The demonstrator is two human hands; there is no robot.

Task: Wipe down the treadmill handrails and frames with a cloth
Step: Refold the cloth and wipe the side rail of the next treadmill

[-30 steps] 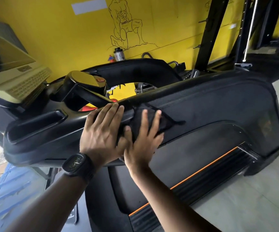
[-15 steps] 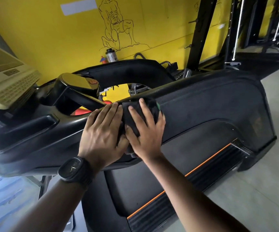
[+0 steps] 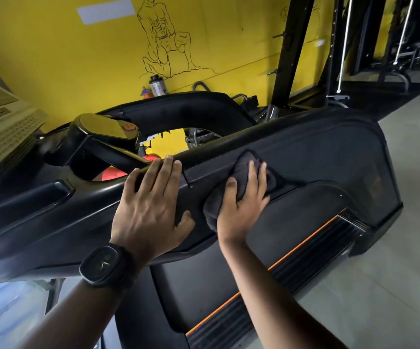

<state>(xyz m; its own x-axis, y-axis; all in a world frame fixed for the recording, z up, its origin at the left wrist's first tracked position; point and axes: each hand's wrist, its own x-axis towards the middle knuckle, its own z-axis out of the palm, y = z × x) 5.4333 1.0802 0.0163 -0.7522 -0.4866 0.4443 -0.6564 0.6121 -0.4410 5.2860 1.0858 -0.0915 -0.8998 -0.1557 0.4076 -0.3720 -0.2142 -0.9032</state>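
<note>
Right hand [image 3: 244,205] with the dark cloth [image 3: 241,167] has slid rightward along the treadmill side frame [image 3: 329,152], now apart from the left hand [image 3: 151,210]; cloth lies just under the handrail [image 3: 229,144], pressed by spread, nearly straight fingers, not pinched; left hand flat, fingers extended, holding nothing, probably bracing; no legible writing; red console button [image 3: 129,127] mark unreadable.

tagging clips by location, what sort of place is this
Most likely a gym: a treadmill handrail fills the foreground, a black cable rack stands behind, and the yellow wall bears a line drawing of a muscular figure.
</note>
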